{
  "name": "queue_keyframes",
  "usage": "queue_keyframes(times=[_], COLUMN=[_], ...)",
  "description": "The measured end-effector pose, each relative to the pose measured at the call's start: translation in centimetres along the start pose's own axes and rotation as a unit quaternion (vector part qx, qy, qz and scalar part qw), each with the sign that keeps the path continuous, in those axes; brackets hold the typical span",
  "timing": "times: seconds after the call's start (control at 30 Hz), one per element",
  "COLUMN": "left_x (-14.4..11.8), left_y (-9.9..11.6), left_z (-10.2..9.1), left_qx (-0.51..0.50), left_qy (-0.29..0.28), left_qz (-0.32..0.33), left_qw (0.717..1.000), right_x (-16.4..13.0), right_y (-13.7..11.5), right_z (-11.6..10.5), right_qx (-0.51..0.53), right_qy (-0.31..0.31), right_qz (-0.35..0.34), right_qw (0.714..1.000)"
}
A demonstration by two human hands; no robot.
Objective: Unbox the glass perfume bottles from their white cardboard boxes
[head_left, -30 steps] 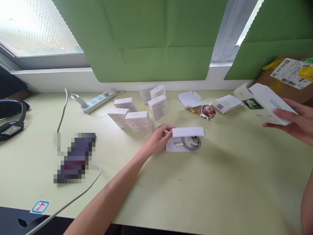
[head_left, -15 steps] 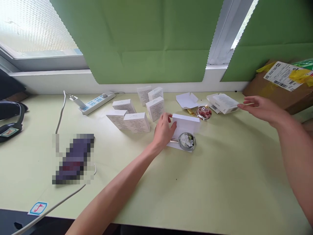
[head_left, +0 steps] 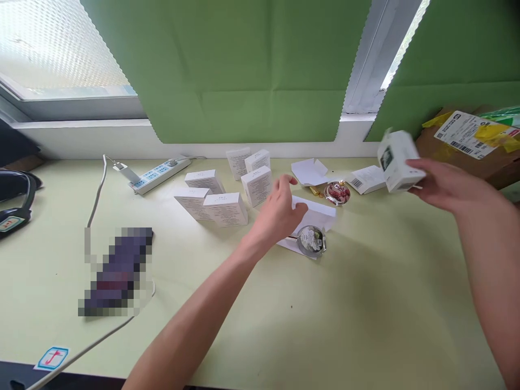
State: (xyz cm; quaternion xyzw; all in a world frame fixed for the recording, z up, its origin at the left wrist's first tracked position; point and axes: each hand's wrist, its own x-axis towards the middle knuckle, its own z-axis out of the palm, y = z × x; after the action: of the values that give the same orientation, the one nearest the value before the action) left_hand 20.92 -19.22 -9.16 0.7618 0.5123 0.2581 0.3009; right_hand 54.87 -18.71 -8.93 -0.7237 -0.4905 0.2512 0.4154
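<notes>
1. White carton (head_left: pixel 398 160), in the air above the table's (head_left: pixel 365 303) far right: gripped by right hand (head_left: pixel 441 184), tilted, dark picture panel facing left, print blurred.
2. Left hand (head_left: pixel 280 214): fingers spread, holding nothing, over folded white card (head_left: pixel 314 214) beside round tin (head_left: pixel 311 240).
3. Flat pack (head_left: pixel 368 179): barcode label, unreadable.

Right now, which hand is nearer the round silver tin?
Left. The left hand hovers just up-left of the tin; the right hand holds a white box far right.

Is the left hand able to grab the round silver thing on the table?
Probably yes. The left hand hovers open just left of the round silver thing, which lies uncovered on white paper, with nothing between them.
</notes>
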Motion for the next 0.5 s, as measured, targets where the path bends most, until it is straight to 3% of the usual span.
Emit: queue_keyframes(times=[0.03, 0.1, 0.17, 0.3, 0.4, 0.5], left_x=[-0.1, -0.5, -0.9, -2.1, -3.0, -3.4], left_y=[0.6, 1.6, 2.5, 3.1, 2.8, 2.3], left_z=[-0.3, -0.1, 1.3, 5.5, 7.6, 8.0], left_qx=[0.009, 0.010, -0.012, -0.033, -0.033, -0.041], left_qy=[0.014, 0.048, 0.058, 0.023, 0.047, 0.103], left_qz=[0.010, 0.041, 0.109, 0.310, 0.345, 0.337], left_qw=[1.000, 0.998, 0.992, 0.950, 0.937, 0.935], right_x=[-1.4, -4.7, -7.9, -12.5, -14.1, -14.6], right_y=[0.1, 0.2, 0.3, 0.0, -0.9, -1.8], right_z=[-0.2, 0.3, 1.8, 5.5, 6.9, 7.5], right_qx=[0.058, 0.266, 0.356, 0.401, 0.414, 0.452], right_qy=[-0.030, -0.089, -0.116, -0.141, -0.127, -0.120], right_qz=[-0.008, -0.012, 0.005, 0.044, 0.052, 0.043], right_qw=[0.998, 0.960, 0.927, 0.904, 0.900, 0.883])
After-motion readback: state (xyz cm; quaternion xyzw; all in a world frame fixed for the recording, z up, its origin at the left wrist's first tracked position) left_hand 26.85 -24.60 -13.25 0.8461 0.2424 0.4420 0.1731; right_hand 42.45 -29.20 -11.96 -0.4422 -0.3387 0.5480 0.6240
